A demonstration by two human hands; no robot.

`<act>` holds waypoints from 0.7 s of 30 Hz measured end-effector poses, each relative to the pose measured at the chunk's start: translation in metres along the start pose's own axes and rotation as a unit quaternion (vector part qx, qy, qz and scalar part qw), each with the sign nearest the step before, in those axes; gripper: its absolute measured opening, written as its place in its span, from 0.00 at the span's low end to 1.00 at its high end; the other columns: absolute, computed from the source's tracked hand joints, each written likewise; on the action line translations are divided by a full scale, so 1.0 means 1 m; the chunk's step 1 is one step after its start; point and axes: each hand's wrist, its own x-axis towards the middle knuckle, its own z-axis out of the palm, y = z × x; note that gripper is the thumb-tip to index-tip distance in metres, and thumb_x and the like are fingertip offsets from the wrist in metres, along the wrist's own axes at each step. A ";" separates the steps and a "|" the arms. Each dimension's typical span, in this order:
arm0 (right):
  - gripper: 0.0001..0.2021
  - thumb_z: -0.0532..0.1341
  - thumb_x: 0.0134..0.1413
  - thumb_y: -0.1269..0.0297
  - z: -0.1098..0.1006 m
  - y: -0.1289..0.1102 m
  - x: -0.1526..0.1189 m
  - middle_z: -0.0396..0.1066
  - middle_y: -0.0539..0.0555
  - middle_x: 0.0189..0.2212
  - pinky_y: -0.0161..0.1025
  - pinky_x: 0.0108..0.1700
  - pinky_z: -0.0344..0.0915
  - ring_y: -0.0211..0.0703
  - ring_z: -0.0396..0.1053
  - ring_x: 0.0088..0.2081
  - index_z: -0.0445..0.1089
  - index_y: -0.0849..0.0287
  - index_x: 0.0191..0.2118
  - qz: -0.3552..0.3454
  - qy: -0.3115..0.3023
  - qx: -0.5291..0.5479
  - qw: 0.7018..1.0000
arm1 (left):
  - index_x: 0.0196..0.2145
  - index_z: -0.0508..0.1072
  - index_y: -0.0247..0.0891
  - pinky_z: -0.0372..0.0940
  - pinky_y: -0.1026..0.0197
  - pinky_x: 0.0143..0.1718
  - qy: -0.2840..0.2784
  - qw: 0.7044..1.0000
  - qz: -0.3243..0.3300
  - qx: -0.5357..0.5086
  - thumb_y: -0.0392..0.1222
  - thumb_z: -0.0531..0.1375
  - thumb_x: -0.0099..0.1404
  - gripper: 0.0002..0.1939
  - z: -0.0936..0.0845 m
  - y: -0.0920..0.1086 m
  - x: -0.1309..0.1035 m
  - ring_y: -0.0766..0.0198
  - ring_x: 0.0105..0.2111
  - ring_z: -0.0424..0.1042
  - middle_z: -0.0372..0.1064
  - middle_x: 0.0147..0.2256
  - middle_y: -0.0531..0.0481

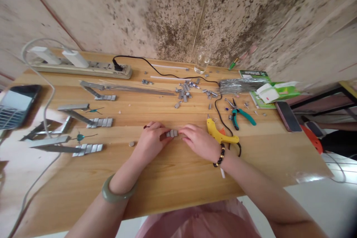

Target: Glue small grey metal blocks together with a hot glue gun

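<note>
My left hand (150,139) and my right hand (196,141) meet at the middle of the wooden table (173,178). Between their fingertips lies a short row of small grey metal blocks (172,133), pinched from both sides and resting on the table. A green bangle sits on my left wrist, a bead bracelet on my right. A yellow glue gun (219,134) lies just right of my right hand. A single small grey piece (131,143) lies left of my left hand.
Finished metal strip assemblies (83,119) lie at the left. A heap of loose grey blocks (185,91), a wire bundle (241,84), green-handled pliers (240,114), a glass (202,62), a power strip (80,66), a phone (288,116) and a laptop (15,106) surround the work spot.
</note>
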 end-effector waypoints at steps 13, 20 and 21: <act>0.11 0.52 0.63 0.76 0.017 -0.008 -0.007 0.66 0.60 0.36 0.44 0.41 0.65 0.49 0.63 0.40 0.69 0.65 0.46 -0.016 -0.020 -0.181 0.983 | 0.33 0.79 0.39 0.63 0.57 0.37 0.026 0.999 0.013 -0.038 0.39 0.59 0.64 0.07 -0.001 -0.002 -0.001 0.59 0.33 0.68 0.72 0.32 0.47; 0.12 0.52 0.62 0.77 0.017 -0.014 -0.005 0.66 0.62 0.37 0.45 0.38 0.66 0.52 0.63 0.40 0.69 0.70 0.46 -0.026 -0.039 -0.201 0.979 | 0.33 0.79 0.39 0.63 0.57 0.37 0.019 0.999 -0.006 -0.047 0.38 0.60 0.62 0.06 0.000 -0.003 0.000 0.59 0.34 0.69 0.73 0.32 0.47; 0.11 0.53 0.61 0.77 0.018 -0.015 -0.005 0.66 0.62 0.37 0.45 0.38 0.66 0.52 0.63 0.40 0.69 0.70 0.46 -0.028 -0.039 -0.200 0.979 | 0.33 0.79 0.39 0.63 0.57 0.37 0.015 0.999 -0.008 -0.047 0.38 0.60 0.62 0.07 0.000 -0.003 0.000 0.59 0.34 0.69 0.73 0.32 0.47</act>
